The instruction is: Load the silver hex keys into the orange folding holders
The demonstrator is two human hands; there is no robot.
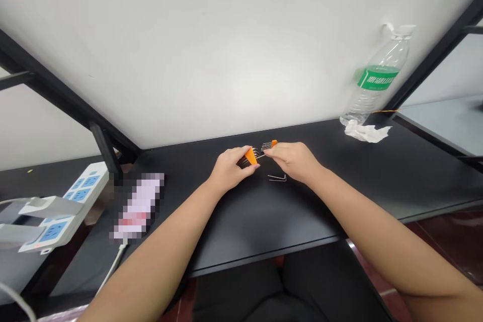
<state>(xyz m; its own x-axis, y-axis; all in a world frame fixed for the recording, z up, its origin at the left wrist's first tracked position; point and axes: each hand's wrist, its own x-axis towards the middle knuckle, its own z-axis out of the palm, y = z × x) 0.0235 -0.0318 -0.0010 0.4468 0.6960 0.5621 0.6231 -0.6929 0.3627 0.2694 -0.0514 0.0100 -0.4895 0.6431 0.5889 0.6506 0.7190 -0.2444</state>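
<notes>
Both hands meet at the middle of the black table, toward its far edge. The left hand is closed around an orange holder of hex keys, steel rods fanning out from it. The right hand pinches one key's end, its fingers closed on it beside a second orange holder. A loose hex key lies just near the right hand. Light, stiff, slick little rods, I'd say; best gripped by the plastic holder.

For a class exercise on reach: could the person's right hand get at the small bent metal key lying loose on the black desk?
Probably yes: the small bent metal key lies just beside the right hand, nothing between.
</notes>
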